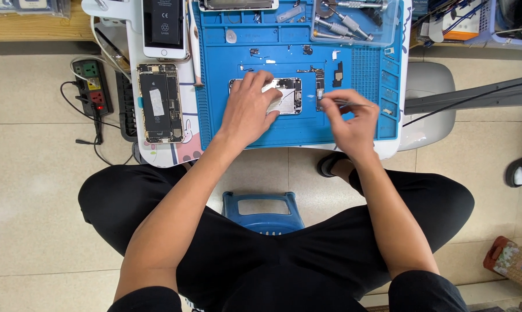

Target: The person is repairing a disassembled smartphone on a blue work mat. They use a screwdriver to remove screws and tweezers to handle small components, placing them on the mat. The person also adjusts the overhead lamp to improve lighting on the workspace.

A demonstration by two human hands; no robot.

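The right hand (349, 118) has its fingertips pinched closed around a thin metal pair of tweezers (346, 104), whose tip points left toward a small dark circuit board strip (319, 98) lying just beside the opened phone. The left hand (250, 107) lies flat with fingers spread and loosely extended, pressing down on an opened silver phone housing (289, 95) with its innards exposed; it grips nothing, only steadies the housing. Both phone and strip rest in the middle of a blue silicone repair mat (295, 130) that covers a small white table (157, 153).

Scattered tiny screws and dark parts lie on the mat above the hands. At the mat's far right corner stands a clear plastic tray of screwdrivers (353, 23). To the left of the mat lies a second opened phone with a black battery (159, 104), and beyond it a white phone with a black battery laid on top (164, 29). On the tiled floor left of the table sits a black power strip (93, 86). A blue plastic stool (263, 211) shows between the person's knees.
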